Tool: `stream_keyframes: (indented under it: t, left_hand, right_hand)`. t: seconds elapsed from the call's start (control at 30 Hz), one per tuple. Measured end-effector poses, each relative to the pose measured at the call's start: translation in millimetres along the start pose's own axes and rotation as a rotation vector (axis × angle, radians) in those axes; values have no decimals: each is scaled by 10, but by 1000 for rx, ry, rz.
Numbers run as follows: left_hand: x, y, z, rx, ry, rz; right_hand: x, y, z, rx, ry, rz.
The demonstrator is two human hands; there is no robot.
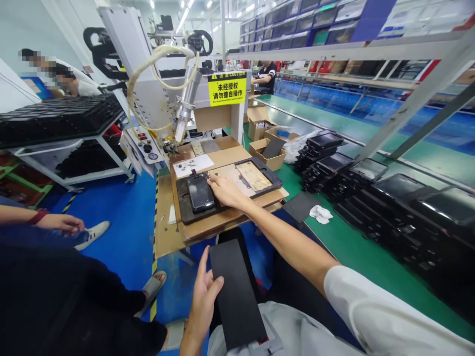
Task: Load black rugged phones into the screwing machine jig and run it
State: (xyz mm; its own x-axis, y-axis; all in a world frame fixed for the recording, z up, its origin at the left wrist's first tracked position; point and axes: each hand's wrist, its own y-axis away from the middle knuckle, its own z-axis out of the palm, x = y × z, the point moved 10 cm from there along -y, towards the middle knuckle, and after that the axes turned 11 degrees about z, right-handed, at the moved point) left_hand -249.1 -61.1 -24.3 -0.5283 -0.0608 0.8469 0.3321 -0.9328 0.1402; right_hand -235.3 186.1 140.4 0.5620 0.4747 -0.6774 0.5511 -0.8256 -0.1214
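Observation:
My left hand [206, 291] grips a flat black rectangular panel [237, 291] above my lap, thumb on its face and a finger along its edge. On the bench ahead, my right hand [224, 190] is closed at the upper right edge of a black rectangular device [200, 192] with a glossy face. That device lies in the left part of a dark fixture tray [226, 217]. What the right fingertips pinch is partly hidden. The tray's right part holds a pale, worn plate [254, 177]. Behind the device, a white sheet [193, 165] bears several small dark pieces.
A dispensing machine [185, 106] with a hose stands over the bench's back left. Cardboard boxes [269, 154] sit behind on the right. Stacked black devices [401, 217] line the right side. Another person's hand [61, 223] and legs are close on my left.

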Motion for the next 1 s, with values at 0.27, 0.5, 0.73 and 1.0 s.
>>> stream_keyframes:
  t: [0.27,0.5,0.73,1.0]
  left_hand:
    - [-64,-14,-4,-7,-102,-66]
    - [-357,-38,-272,89,-242,-199]
    - [-464,-74,-179,73,-311,-212]
    - [-427,28,-50,94,-444,-155]
  right_hand:
    - [6,365,-88,16,-135,-28]
    - [760,1785,-233,321,60,-83]
    - [1431,1962,128,188,359,105]
    - [1594,1673,360,221,392,251]
